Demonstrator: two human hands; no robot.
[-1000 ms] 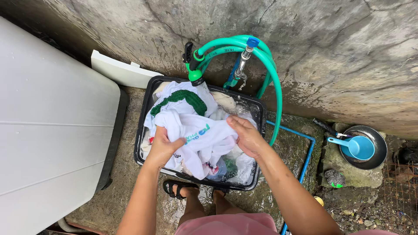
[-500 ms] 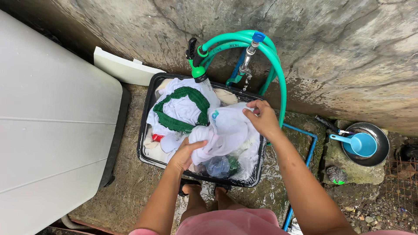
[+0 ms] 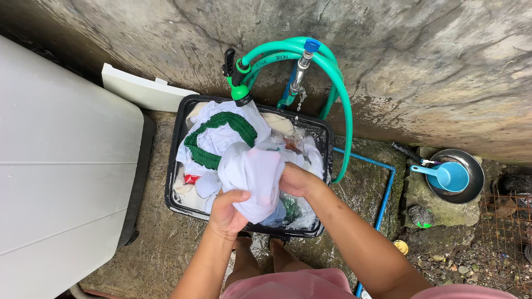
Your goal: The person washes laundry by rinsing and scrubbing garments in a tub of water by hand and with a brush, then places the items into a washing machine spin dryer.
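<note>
We are crouching over a black rectangular tub (image 3: 173, 166) that is sitting on wet concrete ground at the foot of a rough grey wall (image 3: 415, 66), and both our hands are closing on one bunched white garment (image 3: 252, 174) that we are holding up just above the pile of wet laundry in the tub. Our left hand (image 3: 227, 213) is gripping the lower end of that garment from beneath, fingers curled tightly around the cloth, near the tub's front rim. Our right hand (image 3: 296, 181) is clutching the garment's right side, fingers wrapped into the fabric and mostly hidden by it. Behind the garment, a white piece with a green knitted collar (image 3: 213, 138) is lying across the far left part of the pile, and other pale and coloured pieces are lying soaked around it. A green hose (image 3: 338, 83) is looping along the wall above the tub, its green and black nozzle (image 3: 237, 83) hanging at the tub's far rim, just beside a metal tap with a blue cap (image 3: 303, 58). A thin blue pipe (image 3: 385, 191) is running along the ground right of the tub. Further right, a blue dipper (image 3: 450, 176) is resting inside a metal basin (image 3: 472, 188) on a stone. To our left, a large white lidded box (image 3: 61, 182) is standing close beside the tub, and a white board (image 3: 141, 91) is leaning against the wall. Our pink shorts (image 3: 291, 283) are showing at the bottom edge.
</note>
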